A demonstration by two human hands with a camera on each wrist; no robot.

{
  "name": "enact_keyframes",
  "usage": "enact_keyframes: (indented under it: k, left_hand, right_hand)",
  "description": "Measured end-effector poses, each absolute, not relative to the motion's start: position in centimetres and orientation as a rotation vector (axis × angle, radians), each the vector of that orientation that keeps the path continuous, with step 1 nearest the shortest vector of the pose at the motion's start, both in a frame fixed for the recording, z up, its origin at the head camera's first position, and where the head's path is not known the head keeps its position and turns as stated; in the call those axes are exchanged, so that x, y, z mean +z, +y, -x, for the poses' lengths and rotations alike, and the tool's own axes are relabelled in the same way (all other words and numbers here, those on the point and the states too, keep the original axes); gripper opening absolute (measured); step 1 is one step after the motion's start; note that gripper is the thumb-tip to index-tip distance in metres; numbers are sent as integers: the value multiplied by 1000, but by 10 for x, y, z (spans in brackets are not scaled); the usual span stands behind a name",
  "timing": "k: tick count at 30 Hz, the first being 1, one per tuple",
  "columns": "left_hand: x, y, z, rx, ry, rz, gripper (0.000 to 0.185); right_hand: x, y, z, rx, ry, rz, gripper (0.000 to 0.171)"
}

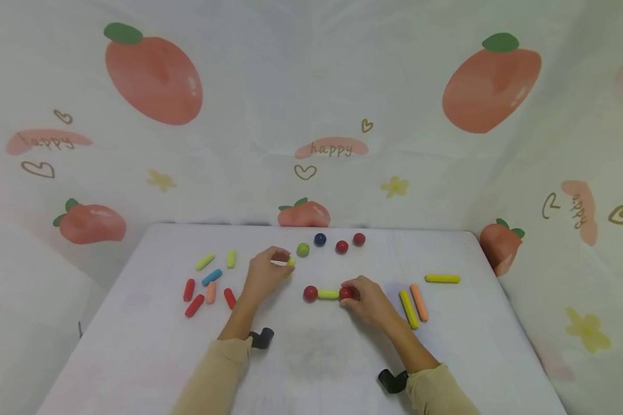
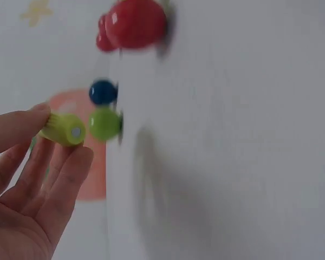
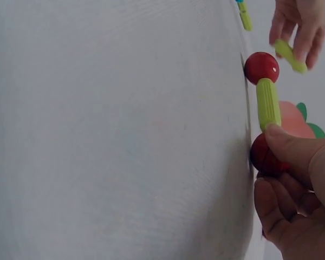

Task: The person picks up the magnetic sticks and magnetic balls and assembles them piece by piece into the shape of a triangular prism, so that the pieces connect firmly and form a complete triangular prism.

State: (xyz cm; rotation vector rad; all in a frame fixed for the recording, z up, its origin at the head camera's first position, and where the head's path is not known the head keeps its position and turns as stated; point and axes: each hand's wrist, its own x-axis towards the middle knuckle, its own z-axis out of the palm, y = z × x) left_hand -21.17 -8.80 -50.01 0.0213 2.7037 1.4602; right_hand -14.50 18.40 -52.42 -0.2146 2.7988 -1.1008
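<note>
My left hand (image 1: 266, 273) pinches a short yellow-green magnetic rod (image 2: 65, 129) between thumb and fingers, above the table. In the left wrist view the rod's end shows a small round metal spot. My right hand (image 1: 370, 300) grips a red ball (image 3: 266, 154) with thumb and fingers. That ball is joined to one end of another yellow-green rod (image 3: 268, 103). A second red ball (image 3: 261, 68) sits at this rod's other end, so the three form a straight bar low over the table; I cannot tell whether it rests there.
Behind the hands lie a green ball (image 1: 303, 249), a dark blue ball (image 1: 320, 239) and two red balls (image 1: 342, 246). To the left are several short rods, including a blue rod (image 1: 211, 277). On the right lie longer yellow rods (image 1: 443, 278) and an orange rod (image 1: 419, 302).
</note>
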Motion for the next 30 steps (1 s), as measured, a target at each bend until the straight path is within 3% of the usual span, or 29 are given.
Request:
enact_keyframes:
  k: [12,30]
  left_hand:
    - [-520,-39,223,1397,2520,-89,22]
    - [-509,-65,189,1029,2633,-96,34]
  right_hand:
    - [-527,181,148,-1121,2793,261,39]
    - [-525,172,148,-1137,2775,299,39]
